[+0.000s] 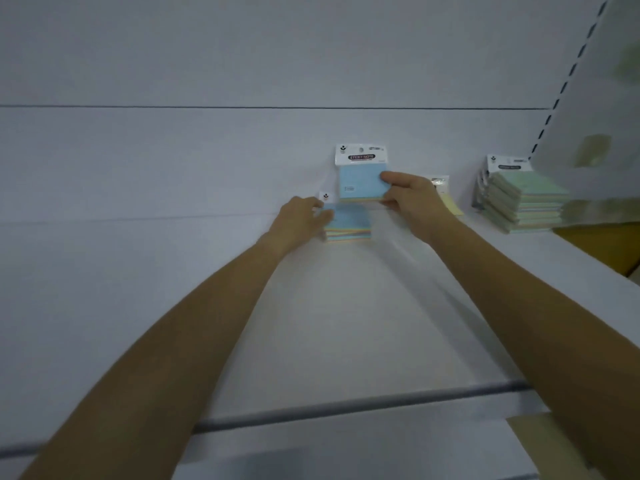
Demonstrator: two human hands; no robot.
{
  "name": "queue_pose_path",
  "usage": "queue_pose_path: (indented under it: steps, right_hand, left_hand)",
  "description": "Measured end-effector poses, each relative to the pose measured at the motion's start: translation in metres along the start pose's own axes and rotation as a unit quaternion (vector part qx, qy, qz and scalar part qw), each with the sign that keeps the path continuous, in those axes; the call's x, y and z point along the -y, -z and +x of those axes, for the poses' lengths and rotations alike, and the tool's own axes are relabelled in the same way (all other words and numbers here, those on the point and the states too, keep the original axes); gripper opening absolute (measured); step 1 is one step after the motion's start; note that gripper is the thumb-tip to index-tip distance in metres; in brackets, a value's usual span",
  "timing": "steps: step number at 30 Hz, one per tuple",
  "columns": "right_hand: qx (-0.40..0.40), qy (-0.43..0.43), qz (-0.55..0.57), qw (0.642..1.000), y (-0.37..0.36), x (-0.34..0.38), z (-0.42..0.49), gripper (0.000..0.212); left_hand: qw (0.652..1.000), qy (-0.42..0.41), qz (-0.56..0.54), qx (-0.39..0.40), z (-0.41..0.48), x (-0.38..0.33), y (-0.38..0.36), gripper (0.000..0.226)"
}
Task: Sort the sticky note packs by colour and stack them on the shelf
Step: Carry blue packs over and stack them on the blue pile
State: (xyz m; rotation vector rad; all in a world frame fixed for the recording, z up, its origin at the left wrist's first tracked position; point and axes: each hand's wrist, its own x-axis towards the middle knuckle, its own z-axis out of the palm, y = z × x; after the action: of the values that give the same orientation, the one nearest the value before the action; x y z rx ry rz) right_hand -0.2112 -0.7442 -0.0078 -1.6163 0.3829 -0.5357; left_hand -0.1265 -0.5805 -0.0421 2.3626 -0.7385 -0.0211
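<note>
My right hand [408,199] pinches a blue sticky note pack [360,183] with a white header card, held upright above the white shelf [346,306]. Just below it, a short stack of blue packs [349,225] lies on the shelf. The fingers of my left hand [304,216] are on the left side of that stack; blur hides the exact grip. A yellow pack [450,202] lies behind my right hand, partly hidden. A taller stack of green packs [523,202] stands at the right.
The white back panel [207,150] rises right behind the stacks. A slotted upright [568,77] runs up at the right. The shelf's front edge [346,407] crosses below my forearms. An orange surface [602,244] lies beyond the shelf's right end.
</note>
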Motion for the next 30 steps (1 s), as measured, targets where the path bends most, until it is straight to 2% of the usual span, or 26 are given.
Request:
queue_pose_path:
  steps: [3,5,7,10,12,16,18,22,24,28,30]
  right_hand:
    - [0.025,0.004,-0.039,0.999,-0.013,-0.013,0.004,0.044]
    - [0.014,0.028,-0.143,0.989,-0.018,-0.023,0.002,0.046]
    - [0.015,0.069,-0.274,0.959,-0.018,-0.029,-0.004,0.040]
    - [0.010,0.114,-0.349,0.930,-0.012,-0.033,-0.006,0.036]
    - [0.052,0.124,-0.386,0.913,-0.010,-0.039,-0.003,0.038]
    - [0.113,0.133,-0.470,0.865,-0.010,-0.045,-0.006,0.056]
    - [0.126,0.163,-0.499,0.842,-0.011,-0.044,-0.010,0.053]
    - [0.143,0.182,-0.525,0.819,-0.008,-0.044,-0.007,0.048]
    - [0.148,0.179,-0.524,0.819,-0.005,-0.045,-0.003,0.048]
    - [0.150,0.146,-0.466,0.860,-0.003,-0.046,-0.003,0.052]
    - [0.143,0.150,-0.469,0.858,-0.004,-0.045,-0.003,0.056]
  left_hand:
    - [0.997,0.026,0.072,-0.027,-0.012,0.019,0.009,0.041]
    - [0.987,0.044,0.151,-0.023,-0.025,0.033,0.016,0.042]
    - [0.979,0.048,0.196,0.005,-0.038,0.044,0.023,0.048]
    - [0.984,0.043,0.166,0.041,-0.047,0.052,0.026,0.056]
    - [0.985,0.045,0.161,0.049,-0.049,0.053,0.025,0.058]
    - [0.986,0.046,0.156,0.048,-0.049,0.052,0.025,0.058]
    - [0.985,0.046,0.158,0.053,-0.050,0.052,0.025,0.057]
    - [0.984,0.043,0.161,0.058,-0.049,0.052,0.025,0.057]
    - [0.984,0.045,0.164,0.062,-0.049,0.052,0.026,0.057]
    - [0.981,0.052,0.175,0.059,-0.052,0.050,0.025,0.057]
    - [0.980,0.056,0.184,0.053,-0.055,0.048,0.025,0.057]
